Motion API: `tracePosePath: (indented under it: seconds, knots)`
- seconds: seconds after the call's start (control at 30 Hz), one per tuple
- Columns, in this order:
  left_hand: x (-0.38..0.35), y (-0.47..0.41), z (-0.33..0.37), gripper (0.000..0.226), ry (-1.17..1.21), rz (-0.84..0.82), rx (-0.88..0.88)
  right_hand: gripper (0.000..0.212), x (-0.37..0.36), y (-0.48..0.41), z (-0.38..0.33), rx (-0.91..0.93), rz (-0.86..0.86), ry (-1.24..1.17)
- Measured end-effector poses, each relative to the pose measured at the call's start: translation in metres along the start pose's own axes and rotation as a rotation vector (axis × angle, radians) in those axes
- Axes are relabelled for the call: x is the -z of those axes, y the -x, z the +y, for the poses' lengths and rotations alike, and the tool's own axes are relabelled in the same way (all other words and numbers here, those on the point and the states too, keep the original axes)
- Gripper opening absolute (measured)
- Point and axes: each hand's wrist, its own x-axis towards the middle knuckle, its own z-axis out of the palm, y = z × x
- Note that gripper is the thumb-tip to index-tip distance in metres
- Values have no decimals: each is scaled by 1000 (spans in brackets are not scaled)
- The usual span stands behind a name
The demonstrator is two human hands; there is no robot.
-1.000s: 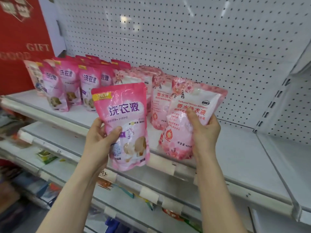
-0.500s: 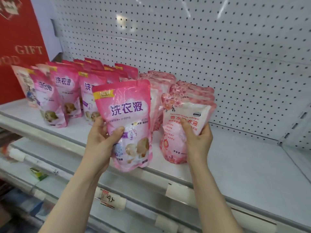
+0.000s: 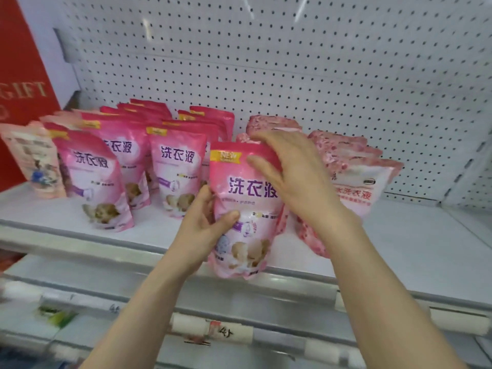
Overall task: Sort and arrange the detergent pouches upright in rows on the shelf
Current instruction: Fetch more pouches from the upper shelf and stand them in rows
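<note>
**Holding one pink pouch at the shelf edge**

Watching from far away, I am seeing the left hand [image 3: 203,230] gripping a bright pink pouch [image 3: 246,209] by its lower left side, thumb on the front. The pouch is standing up straight, with its bottom at the front edge of the white shelf [image 3: 415,251]. The right hand [image 3: 295,177] is lying over the pouch's top right corner, fingers spread wide and loose, not closed around anything. Just behind and to the left, more bright pink pouches [image 3: 175,169] are standing in rows. To the right, pale flowery pouches [image 3: 356,171] are standing in their own rows, partly hiding behind the right arm. A white wall full of little holes [image 3: 319,62] is rising behind them all.
</note>
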Motion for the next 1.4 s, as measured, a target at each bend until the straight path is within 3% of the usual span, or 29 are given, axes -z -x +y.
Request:
tracePosePath:
  seconds: [0.1,0.23,0.37,0.43,0.6,0.7,0.87,1.13,1.4]
  knots:
    - [34,1,7,42,-69,-61,-39,17,-19,-13,-20,-93,-36,-186]
    - [83,-3,33,54,-341,-80,-157,12,-38,-32,-47,-108,43,-307]
    - [144,-20,76,45,-872,203,-538,12,-61,-55,-72,-87,23,-303]
    - [177,-32,92,41,-1093,281,-638,15,-73,-63,-80,-69,6,-265]
    - [234,-62,102,38,-1401,155,-538,14,-102,-75,-88,-75,16,-194]
    - [239,-71,95,29,-1428,109,-481,15,-116,-76,-90,-60,10,-142]
    - [234,-81,94,24,-1390,216,-465,18,-117,-84,-94,-99,24,-116]
    - [230,-84,95,23,-1391,233,-458,24,-123,-89,-101,-168,34,77]
    - [215,-70,94,24,-1318,235,-525,23,-116,-73,-92,-40,74,142]
